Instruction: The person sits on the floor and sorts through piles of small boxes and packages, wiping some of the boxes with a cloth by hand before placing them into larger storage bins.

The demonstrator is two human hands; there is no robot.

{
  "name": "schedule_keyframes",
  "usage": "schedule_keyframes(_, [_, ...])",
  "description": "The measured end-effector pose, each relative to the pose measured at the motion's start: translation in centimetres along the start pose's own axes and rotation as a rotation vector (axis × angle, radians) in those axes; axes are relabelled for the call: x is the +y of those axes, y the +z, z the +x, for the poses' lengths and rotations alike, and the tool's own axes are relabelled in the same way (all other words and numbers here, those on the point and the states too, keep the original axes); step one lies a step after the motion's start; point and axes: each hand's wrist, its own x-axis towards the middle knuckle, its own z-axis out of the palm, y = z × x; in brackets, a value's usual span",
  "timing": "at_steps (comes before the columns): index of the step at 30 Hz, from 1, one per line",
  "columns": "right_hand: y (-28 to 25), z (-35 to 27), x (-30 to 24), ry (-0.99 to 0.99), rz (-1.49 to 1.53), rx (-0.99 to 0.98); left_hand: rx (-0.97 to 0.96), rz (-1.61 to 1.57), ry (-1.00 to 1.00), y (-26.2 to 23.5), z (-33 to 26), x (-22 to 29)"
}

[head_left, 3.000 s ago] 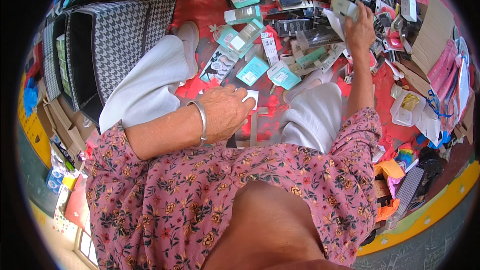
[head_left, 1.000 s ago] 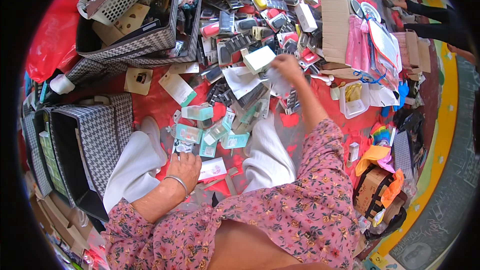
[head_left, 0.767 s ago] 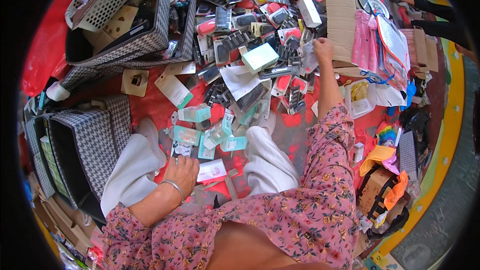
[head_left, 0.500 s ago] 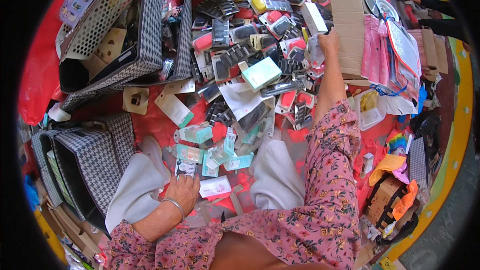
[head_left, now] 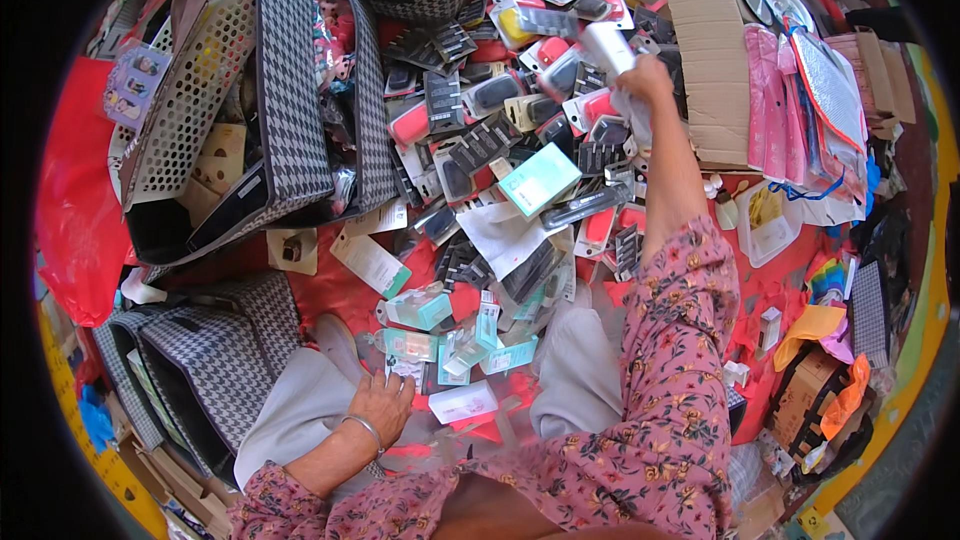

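Observation:
My right hand [head_left: 645, 85] reaches to the far side of the pile, its fingers closed on a white box [head_left: 608, 48] that is tilted. Crumpled clear plastic [head_left: 634, 118] shows under that hand; whether it is gripped too I cannot tell. Close to my body, my left hand [head_left: 380, 410] rests with fingers extended, their tips against a small pale pack [head_left: 406, 370]. Teal-and-clear packs [head_left: 420, 308] lie just beyond it, and a white box [head_left: 463, 403] lies to its right. A larger teal-and-white box [head_left: 540, 180] sits on the pile of black and red blister packs [head_left: 480, 145].
Houndstooth storage boxes [head_left: 290, 70] stand at the left, one with a white perforated basket [head_left: 190, 90]. At the right are a cardboard flap [head_left: 705, 60], pink bags [head_left: 765, 90] and a clear tub [head_left: 768, 225]. Red sheeting [head_left: 270, 290] covers the ground.
My right hand has closed on the white box and tilted it from its place on the pile. The left hand stays by the small packs. The whole view has shifted slightly.

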Motion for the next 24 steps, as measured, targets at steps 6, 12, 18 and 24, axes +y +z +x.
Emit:
schedule_keyframes(6, [4.5,-7.8,-1.4,-0.367,-0.156,-0.065,0.062,0.022,0.000,-1.3,-0.7,-0.3])
schedule_keyframes(12, [5.7,-15.9,-2.6,-0.361,0.069,-0.054,0.165,0.097,0.014,-0.8,-1.8,0.7])
schedule_keyframes(18, [2.6,-18.8,-5.1,-0.437,0.070,-0.048,0.252,0.113,0.008,0.4,-3.6,2.3])
schedule_keyframes(24, [-4.9,-22.0,-0.1,-0.328,0.093,0.022,0.296,0.054,-0.102,1.4,-4.7,3.5])
